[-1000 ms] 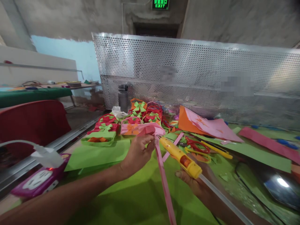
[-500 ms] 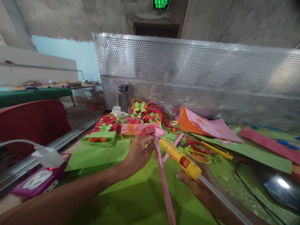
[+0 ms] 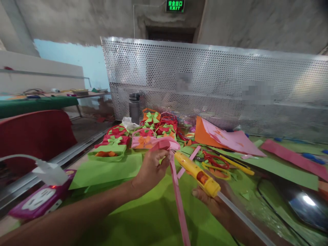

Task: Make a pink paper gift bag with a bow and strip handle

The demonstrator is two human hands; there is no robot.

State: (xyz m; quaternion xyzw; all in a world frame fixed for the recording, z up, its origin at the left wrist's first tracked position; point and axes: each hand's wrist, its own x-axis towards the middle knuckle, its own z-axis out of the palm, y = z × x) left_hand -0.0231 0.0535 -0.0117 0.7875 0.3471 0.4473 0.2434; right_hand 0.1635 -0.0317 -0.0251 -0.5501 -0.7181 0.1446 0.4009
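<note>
My left hand (image 3: 153, 167) pinches a pink felt piece (image 3: 166, 142) near the middle of the view. From that piece a long pink strip (image 3: 179, 205) hangs down toward me. Wrapped around a yellow hot glue gun (image 3: 194, 171), my right hand (image 3: 215, 201) is partly hidden behind it. The gun's nozzle touches or nearly touches the pink felt by my left fingertips; which one I cannot tell. A clear glue stick (image 3: 243, 217) sticks out of the gun's back end.
Small felt bags (image 3: 143, 140) with bows stand behind my hands. Red-handled scissors (image 3: 216, 160) and a yellow cutter (image 3: 237, 165) lie to the right. A purple power strip (image 3: 42, 200) sits at left, a phone (image 3: 304, 201) at right. A grey bottle (image 3: 134, 108) stands before the perforated metal panel (image 3: 217, 68).
Hardly anything differs. Both hands, the pink felt and the glue gun keep the same places, while the view has shifted very slightly.
</note>
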